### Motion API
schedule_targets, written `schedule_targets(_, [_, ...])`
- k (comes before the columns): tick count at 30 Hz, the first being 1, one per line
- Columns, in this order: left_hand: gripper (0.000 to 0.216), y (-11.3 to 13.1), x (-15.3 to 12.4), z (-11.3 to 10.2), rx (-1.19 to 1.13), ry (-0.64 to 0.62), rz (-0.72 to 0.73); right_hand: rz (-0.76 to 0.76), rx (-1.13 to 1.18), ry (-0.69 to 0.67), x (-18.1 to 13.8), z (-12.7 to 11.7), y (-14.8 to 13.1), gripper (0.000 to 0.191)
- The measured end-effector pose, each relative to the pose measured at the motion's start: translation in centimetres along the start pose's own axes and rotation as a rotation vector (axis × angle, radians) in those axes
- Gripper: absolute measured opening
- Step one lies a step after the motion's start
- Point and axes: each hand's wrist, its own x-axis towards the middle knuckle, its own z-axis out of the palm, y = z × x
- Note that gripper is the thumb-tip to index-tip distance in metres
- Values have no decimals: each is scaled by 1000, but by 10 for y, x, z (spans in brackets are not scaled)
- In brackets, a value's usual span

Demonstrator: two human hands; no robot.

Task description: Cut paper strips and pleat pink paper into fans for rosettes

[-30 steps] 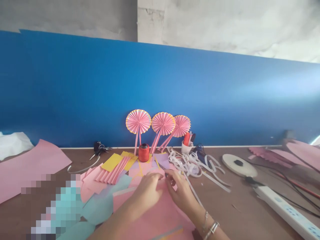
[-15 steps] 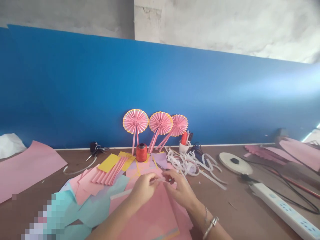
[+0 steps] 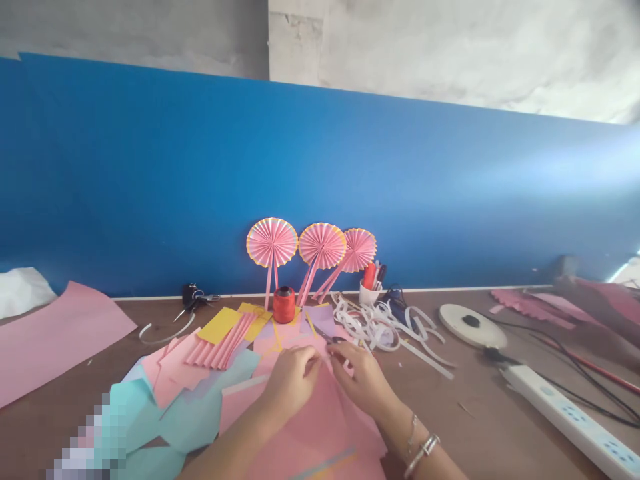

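My left hand (image 3: 295, 377) is closed in a pinch over the pink paper sheets (image 3: 300, 433). My right hand (image 3: 364, 380) faces it a short gap away, its thumb and fingers also drawn together. Whatever lies between the fingertips is too small and pale to make out. Just beyond my right fingers lie dark-handled scissors (image 3: 325, 337), partly hidden by that hand. Left of my left hand, accordion-folded pink paper (image 3: 220, 347) rests over teal sheets (image 3: 195, 413). Behind both hands stands a red spool of thread (image 3: 284, 305).
Three round pleated paper fans (image 3: 322, 245) lean against the blue partition (image 3: 320, 153). Curled white strips (image 3: 367, 327) lie beside a white cup of pens (image 3: 370, 293). At right are a white disc (image 3: 473, 325), a power strip (image 3: 570, 417) and cables. Keys (image 3: 195, 297) lie back left.
My hands have moved slightly apart, and the pale piece seen between them before is now hard to see. Pink paper at the far right has shifted and looks smeared.
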Motion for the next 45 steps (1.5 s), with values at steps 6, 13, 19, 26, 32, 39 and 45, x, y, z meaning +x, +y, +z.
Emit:
schedule_targets(6, [23,-12,6,6,-84,45,-92,144,-200,45,5,6,30,28])
schedule_targets(13, [27,-15,9,7,-232,44,-136,176,-473,-65,15,10,23,25])
schedule_targets(19, [34,-12,10,3,-302,58,-171,164,-639,-5,4,6,23,14])
schedule_targets(26, [37,-8,11,0,-357,108,-190,216,-460,75,2,-1,19,29])
schedule_targets(32, [38,-10,13,-2,-405,119,-185,271,171,53,5,6,18,41])
schedule_targets(39, [38,-12,14,-4,-458,120,-183,335,793,-103,6,17,28,42])
schedule_targets(45, [30,-16,15,-3,-490,140,-176,286,738,-169,5,9,16,31])
